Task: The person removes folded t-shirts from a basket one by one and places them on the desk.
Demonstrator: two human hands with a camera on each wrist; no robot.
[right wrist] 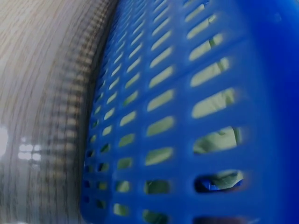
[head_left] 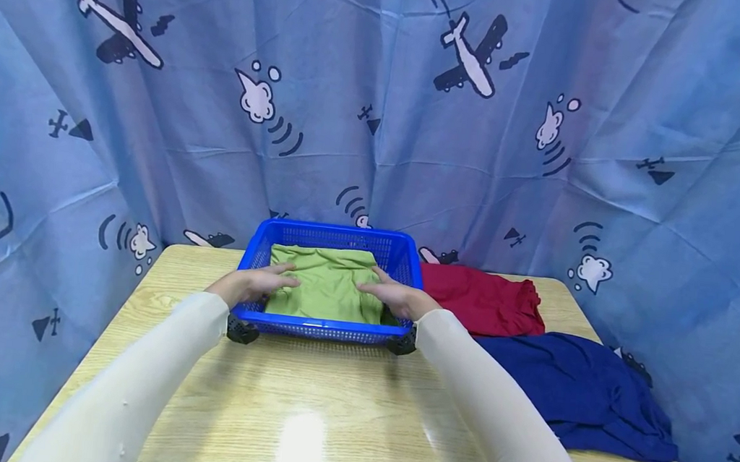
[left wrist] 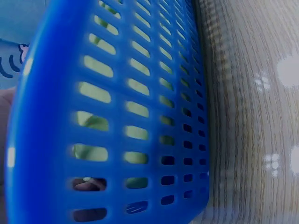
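A folded green cloth point(head_left: 323, 285) lies inside a blue plastic basket point(head_left: 313, 328) with slotted walls. My left hand point(head_left: 261, 282) reaches over the basket's left side, fingers extended at the cloth's left edge. Across from it, my right hand point(head_left: 400, 297) has its fingers stretched toward the cloth's right edge. Both palms face inward with the cloth between them. In the left wrist view, the basket wall point(left wrist: 117, 107) fills much of the picture and hides most of the hand. The right wrist view likewise shows the slotted wall point(right wrist: 182, 107), with green cloth behind it.
A dark red cloth point(head_left: 482, 298) lies to the basket's right on the wooden table point(head_left: 251, 410). Nearer on the right is a dark blue cloth point(head_left: 585, 393), partly behind my right sleeve. A blue curtain point(head_left: 327, 111) with airplane prints hangs behind the table and along its sides.
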